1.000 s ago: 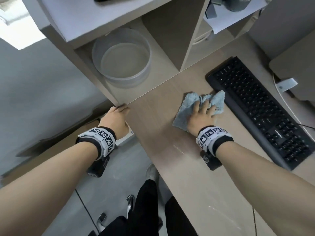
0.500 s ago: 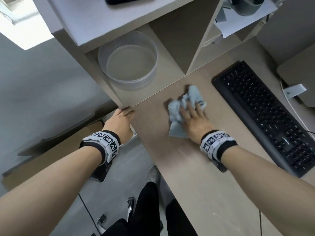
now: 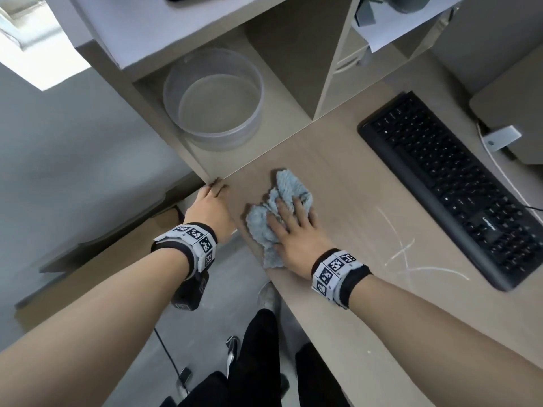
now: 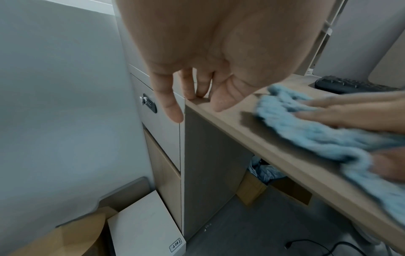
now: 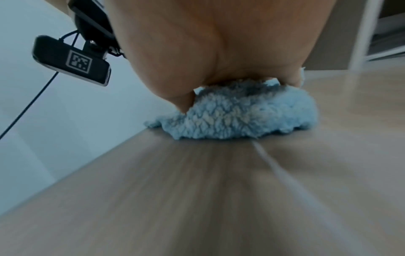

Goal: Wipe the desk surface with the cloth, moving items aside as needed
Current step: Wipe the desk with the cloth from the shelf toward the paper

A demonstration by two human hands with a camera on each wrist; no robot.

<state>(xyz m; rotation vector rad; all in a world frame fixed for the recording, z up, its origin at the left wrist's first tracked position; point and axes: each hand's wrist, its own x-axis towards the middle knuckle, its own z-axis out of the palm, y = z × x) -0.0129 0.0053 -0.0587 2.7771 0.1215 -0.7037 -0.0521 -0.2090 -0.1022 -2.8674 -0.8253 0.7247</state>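
A crumpled light-blue fluffy cloth (image 3: 276, 212) (image 4: 311, 126) (image 5: 238, 112) lies on the wooden desk (image 3: 367, 207) near its left front edge. My right hand (image 3: 293, 230) presses flat on the cloth with straight spread fingers. My left hand (image 3: 210, 208) (image 4: 197, 90) rests at the desk's left corner, fingertips touching the edge where the desk meets the shelf unit; it holds nothing. Faint white streaks (image 3: 405, 254) mark the desk to the right of the cloth.
A black keyboard (image 3: 458, 183) lies at the right. A clear round container (image 3: 213, 98) sits in the shelf compartment behind the cloth. A monitor base and white cable (image 3: 499, 139) are at the far right. Below the desk are drawers (image 4: 162, 121), boxes and floor.
My right hand has swept the cloth leftward and toward the desk's front edge, away from the keyboard; the cloth has bunched up. The left hand has stayed at the corner.
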